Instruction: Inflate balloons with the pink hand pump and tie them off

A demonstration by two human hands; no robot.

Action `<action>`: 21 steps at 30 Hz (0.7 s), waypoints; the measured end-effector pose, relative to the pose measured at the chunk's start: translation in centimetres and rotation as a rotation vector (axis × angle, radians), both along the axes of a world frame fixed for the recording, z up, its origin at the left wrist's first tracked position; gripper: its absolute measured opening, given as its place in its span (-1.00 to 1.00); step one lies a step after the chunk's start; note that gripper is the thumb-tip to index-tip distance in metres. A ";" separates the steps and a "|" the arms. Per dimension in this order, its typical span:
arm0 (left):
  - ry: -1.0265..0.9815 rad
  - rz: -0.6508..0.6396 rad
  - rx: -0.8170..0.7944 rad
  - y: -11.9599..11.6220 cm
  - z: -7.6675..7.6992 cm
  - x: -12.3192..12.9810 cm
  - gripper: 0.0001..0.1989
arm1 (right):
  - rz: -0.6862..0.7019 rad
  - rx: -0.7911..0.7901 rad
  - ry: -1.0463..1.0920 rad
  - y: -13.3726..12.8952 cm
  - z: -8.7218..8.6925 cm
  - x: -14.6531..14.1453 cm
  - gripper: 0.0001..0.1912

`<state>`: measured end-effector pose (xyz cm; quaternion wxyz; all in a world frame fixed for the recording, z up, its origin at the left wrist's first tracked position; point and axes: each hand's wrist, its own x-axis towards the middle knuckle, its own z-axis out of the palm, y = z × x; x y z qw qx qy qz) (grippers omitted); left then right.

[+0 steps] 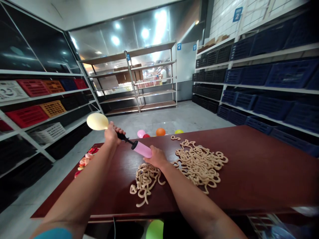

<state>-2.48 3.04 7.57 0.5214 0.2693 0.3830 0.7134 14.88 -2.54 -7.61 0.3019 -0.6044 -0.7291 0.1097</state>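
My left hand (112, 133) is closed at the black handle end of a balloon pump (142, 149), beside the neck of a partly inflated cream balloon (97, 121). The fingers hide how the neck sits there. My right hand (157, 156) grips the far end of the pump's pink barrel. A black rod shows between the barrel and my left hand. Below my right hand lies a small pile of curly cream strands (147, 179). A larger heap of the same strands (199, 162) spreads to its right.
Red and peach limp pieces (87, 160) lie along the left edge of the brown table (261, 169). Beyond the far edge show inflated balloons (160, 132). A green balloon (155, 229) is below the near edge. Shelves with crates (281, 74) stand on both sides.
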 end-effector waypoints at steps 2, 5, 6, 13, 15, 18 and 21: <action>-0.008 -0.015 0.001 -0.4 -1.4 1.7 -0.61 | -0.005 -0.017 0.009 0.0 0.0 0.1 -0.41; -0.002 -0.030 0.031 -0.9 -2.4 3.4 -0.60 | -0.009 -0.029 0.020 0.0 0.3 0.4 -0.36; 0.005 -0.041 0.041 -1.0 -2.3 3.6 -0.60 | -0.011 -0.025 0.023 -0.1 0.5 0.5 -0.38; 0.032 -0.020 0.076 -0.8 3.7 0.2 -0.62 | -0.027 -0.020 0.035 -0.5 1.8 0.5 -0.55; 0.052 0.013 0.110 -0.7 6.0 -1.3 -0.63 | -0.016 -0.018 0.043 -0.4 1.7 0.5 -0.57; 0.083 0.026 0.162 -0.6 8.3 -3.0 -0.62 | 0.000 -0.018 0.066 -0.2 1.2 0.4 -0.55; 0.098 0.014 0.184 -0.8 8.6 -3.0 -0.61 | 0.016 -0.019 0.091 -0.1 0.5 0.3 -0.54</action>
